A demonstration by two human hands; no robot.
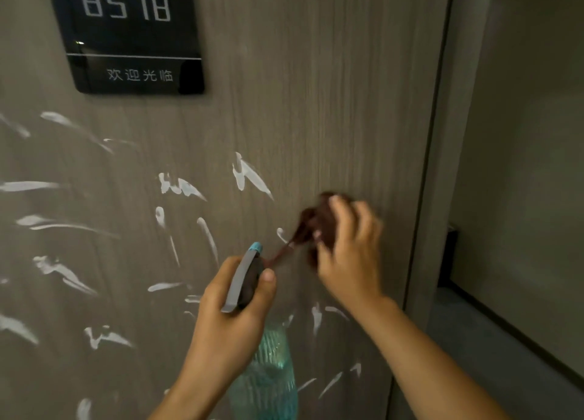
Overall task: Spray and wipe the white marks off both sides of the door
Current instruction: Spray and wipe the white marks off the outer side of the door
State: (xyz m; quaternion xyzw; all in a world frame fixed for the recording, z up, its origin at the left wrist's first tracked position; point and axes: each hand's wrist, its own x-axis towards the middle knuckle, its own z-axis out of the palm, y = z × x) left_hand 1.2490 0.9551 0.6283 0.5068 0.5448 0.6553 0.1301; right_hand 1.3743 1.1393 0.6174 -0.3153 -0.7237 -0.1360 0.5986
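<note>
Nearest my camera was the spray bottle, its ribbed teal body showing between the two forearms. Whether it held any liquid I could not tell. The left hand gripped its grey spray head, fingers curled round the neck and thumb up beside the blue-tipped nozzle, which pointed at the door.

The right hand held a bunched dark red cloth against the door, fingers curled over it; the hand was blurred. A strand of cloth trailed down toward the nozzle.

White marks were scattered over the left and lower parts of the door, well below the black number plate. The strip above the cloth looked free of them.

To my mind, wiping well here meant pressing the cloth flat, working leftward through the nearest marks, and spraying each patch first. I judged the trailing strand should be tucked in, away from the nozzle. Most of this side was not yet wiped, as I judged it.
</note>
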